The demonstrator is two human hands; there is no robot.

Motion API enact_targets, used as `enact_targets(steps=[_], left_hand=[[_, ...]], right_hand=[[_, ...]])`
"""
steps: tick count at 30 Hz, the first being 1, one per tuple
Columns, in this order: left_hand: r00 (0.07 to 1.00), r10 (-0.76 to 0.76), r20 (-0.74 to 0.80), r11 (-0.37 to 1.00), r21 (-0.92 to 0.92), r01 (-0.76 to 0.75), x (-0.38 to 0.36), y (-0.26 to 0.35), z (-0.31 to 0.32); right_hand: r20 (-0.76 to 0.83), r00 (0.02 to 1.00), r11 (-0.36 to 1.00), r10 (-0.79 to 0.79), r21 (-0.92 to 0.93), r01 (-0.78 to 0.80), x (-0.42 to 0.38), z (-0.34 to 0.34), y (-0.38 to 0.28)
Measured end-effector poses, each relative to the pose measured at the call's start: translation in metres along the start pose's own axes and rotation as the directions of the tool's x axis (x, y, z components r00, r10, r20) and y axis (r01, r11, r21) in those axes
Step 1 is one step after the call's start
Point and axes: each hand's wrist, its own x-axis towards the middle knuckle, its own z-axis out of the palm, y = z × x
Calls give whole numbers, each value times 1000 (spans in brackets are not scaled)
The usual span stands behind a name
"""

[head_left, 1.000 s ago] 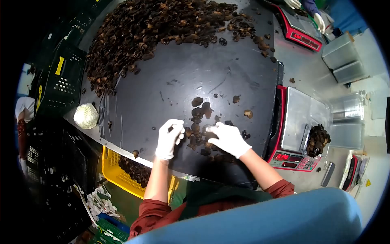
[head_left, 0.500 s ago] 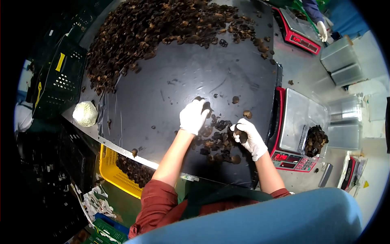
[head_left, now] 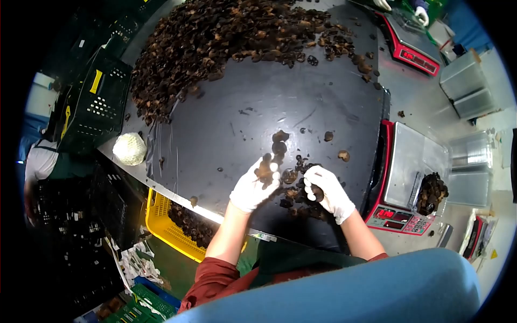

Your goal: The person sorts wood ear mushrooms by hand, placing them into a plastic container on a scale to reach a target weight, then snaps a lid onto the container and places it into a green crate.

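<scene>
My left hand, in a white glove, is turned palm up above the black tabletop, its fingers closed on dark brown mushrooms that look like wood ears. To its right, my gloved right hand has its fingers curled round a dark mushroom. A small group of loose mushrooms lies between and below the hands. Just beyond my left hand are a few more, among them a round dark mushroom. Part of the group is hidden by my hands.
A large mushroom heap covers the far side. At right, a red scale carries a clear tub of mushrooms. Clear tubs stand beyond it. A yellow basket sits below the edge. Co-workers' gloved hands show upper right.
My left hand has drawn back towards me and turned palm up, with mushrooms in it. My right hand stays close to the small group. A co-worker has come into view at left.
</scene>
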Motion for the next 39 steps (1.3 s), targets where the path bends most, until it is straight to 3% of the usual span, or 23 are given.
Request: enact_targets(steps=[3, 6, 8, 9, 10, 11, 12, 15, 18, 19, 21, 23, 24, 25, 26, 28, 29, 30, 31, 33, 35, 37, 39], left_hand=[[992, 125, -32, 920, 379, -104, -7, -14, 5], [976, 184, -112, 845, 526, -99, -12, -24, 7], [970, 233, -65, 651, 752, -106, -13, -26, 4], [951, 289, -110, 99, 992, 84, -18, -25, 9], [925, 349, 147, -262, 964, -55, -17, -29, 7], [860, 312, 404, -592, 791, -156, -17, -36, 2], [774, 321, 546, -767, 629, -126, -15, -41, -3], [703, 307, 642, -832, 540, -130, -11, -61, 9], [800, 181, 572, -790, 569, -228, -8, -89, 17], [822, 148, 550, -783, 573, -242, -9, -99, 23], [852, 103, 514, -754, 599, -270, -8, -110, 16], [888, 172, 427, -519, 805, -287, 3, -112, 17], [821, 103, 562, -634, 673, -381, 13, -101, 17], [829, 161, 535, -616, 711, -340, 18, -94, 35], [767, 192, 612, -791, 560, -248, 28, -85, 41], [770, 291, 567, -796, 590, -134, 50, -49, 27], [783, 208, 587, -885, 454, -105, 53, -32, 23], [785, 344, 515, -858, 512, 40, 66, -15, 7], [795, 396, 460, -861, 487, 147, 76, 3, -11], [818, 428, 384, -867, 429, 253, 84, 8, -6], [830, 393, 396, -880, 423, 215, 91, 18, -15], [836, 412, 362, -824, 539, 173, 92, 27, -14], [783, 514, 352, -636, 768, 72, 86, 39, -21]], right_hand=[[-46, 997, 996, 59, 68, -55, -4, 17, 6], [4, 999, 999, 49, 15, -49, -8, 16, 13], [8, 1000, 995, -9, -95, 9, -13, 13, 14], [1, 999, 987, -50, -154, 50, -17, 10, 13], [-4, 996, 973, -94, -213, 91, -20, 9, 12], [-44, 994, 973, -101, -210, 90, -23, 10, 12], [-83, 991, 974, -106, -208, 87, -26, 11, 11], [-128, 990, 997, -62, -58, 55, -31, 9, 16], [-29, 999, 956, -19, 293, 27, -36, 6, 30], [-125, 992, 946, 19, 323, 23, -30, -6, 48], [-80, 986, 982, -148, 102, 156, -42, 10, 43], [-1, 994, 994, -106, 37, 106, -63, 1, 26], [-63, 989, 989, -132, 60, 136, -74, 1, 15], [-128, 978, 982, -162, 77, 173, -87, -1, 4], [-159, 965, 977, -207, 17, 212, -104, -5, -14], [-331, 830, 888, -448, -270, 371, -141, -11, -46], [-392, 713, 790, -581, -482, 379, -160, -15, -64], [-363, 473, 557, -803, -740, 378, -167, -37, -71], [-227, 225, 285, -947, -919, 273, -172, -66, -77], [-90, -17, 91, -996, -995, -33, -192, -130, -99], [6, 162, -41, -987, -976, -215, -204, -155, -109], [82, 120, -128, -989, -885, -449, -205, -142, -111], [136, 3, -118, -991, -853, -509, -197, -113, -107]])
